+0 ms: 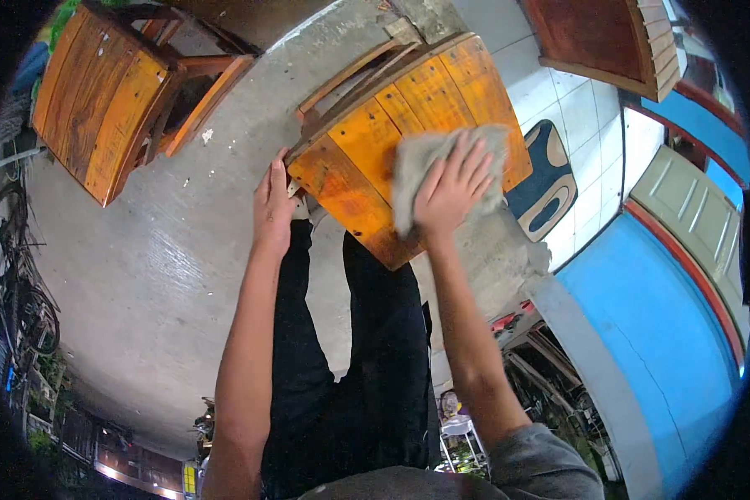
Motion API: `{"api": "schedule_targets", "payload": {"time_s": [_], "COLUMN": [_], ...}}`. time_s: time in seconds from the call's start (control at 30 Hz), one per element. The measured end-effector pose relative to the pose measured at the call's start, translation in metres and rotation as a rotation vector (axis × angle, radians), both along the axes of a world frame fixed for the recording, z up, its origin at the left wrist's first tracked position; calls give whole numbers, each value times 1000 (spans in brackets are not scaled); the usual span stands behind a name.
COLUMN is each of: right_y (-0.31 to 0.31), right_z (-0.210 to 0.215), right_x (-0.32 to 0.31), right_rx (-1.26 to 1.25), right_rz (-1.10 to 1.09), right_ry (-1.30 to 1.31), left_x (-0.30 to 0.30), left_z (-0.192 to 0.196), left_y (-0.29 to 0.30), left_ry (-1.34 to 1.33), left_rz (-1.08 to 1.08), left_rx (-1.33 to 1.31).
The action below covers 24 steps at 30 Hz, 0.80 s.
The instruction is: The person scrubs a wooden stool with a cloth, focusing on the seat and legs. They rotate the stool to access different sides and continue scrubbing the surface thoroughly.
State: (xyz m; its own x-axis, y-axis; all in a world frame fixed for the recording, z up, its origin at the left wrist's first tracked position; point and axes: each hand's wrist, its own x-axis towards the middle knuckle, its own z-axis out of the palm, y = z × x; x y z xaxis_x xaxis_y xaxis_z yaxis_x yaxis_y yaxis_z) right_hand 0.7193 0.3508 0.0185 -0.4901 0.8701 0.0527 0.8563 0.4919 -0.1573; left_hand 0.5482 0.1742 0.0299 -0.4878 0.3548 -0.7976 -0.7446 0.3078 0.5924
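A small orange-brown wooden table (367,154) with a plank top and dark nail or screw marks stands at an angle in front of my legs. My right hand (452,187) lies flat on a grey cloth (410,158), fingers stretched out, pressing it against the right part of the tabletop. Hand and cloth are slightly blurred by motion. At the table's left corner, my left hand (272,200) is closed on the edge, with some of its fingers hidden from sight.
A similar wooden table (100,92) stands at the left. Beyond the tabletop's right side, a dark patterned mat (546,187) lies on white tiles (562,108). A brown wooden cabinet-like piece (596,42) is at upper right, a blue wall (642,325) at right, and bicycles (17,267) at far left.
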Motion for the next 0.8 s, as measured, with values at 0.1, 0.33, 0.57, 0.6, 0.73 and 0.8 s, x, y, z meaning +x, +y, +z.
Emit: {"api": "schedule_targets", "payload": {"time_s": [0.1, 0.33, 0.57, 0.6, 0.73, 0.8], "right_y": [59, -59, 68, 104, 165, 167], "right_z": [-11, -8, -17, -9, -10, -12], "right_x": [-77, -133, -131, -129, -111, -97], "right_rx": [185, -169, -27, 96, 176, 25], "right_rz": [-144, 785, 821, 735, 480, 225], "right_ry": [32, 143, 292, 237, 276, 280], "left_x": [14, 20, 13, 16, 24, 23], "left_z": [-8, -18, 6, 3, -5, 0], "left_y": [1, -14, -1, -1, 4, 2], "left_ry": [-27, -292, -89, -15, 162, 134], "left_rz": [133, 365, 159, 112, 8, 5], "left_rx": [103, 98, -53, -67, -85, -59]}}
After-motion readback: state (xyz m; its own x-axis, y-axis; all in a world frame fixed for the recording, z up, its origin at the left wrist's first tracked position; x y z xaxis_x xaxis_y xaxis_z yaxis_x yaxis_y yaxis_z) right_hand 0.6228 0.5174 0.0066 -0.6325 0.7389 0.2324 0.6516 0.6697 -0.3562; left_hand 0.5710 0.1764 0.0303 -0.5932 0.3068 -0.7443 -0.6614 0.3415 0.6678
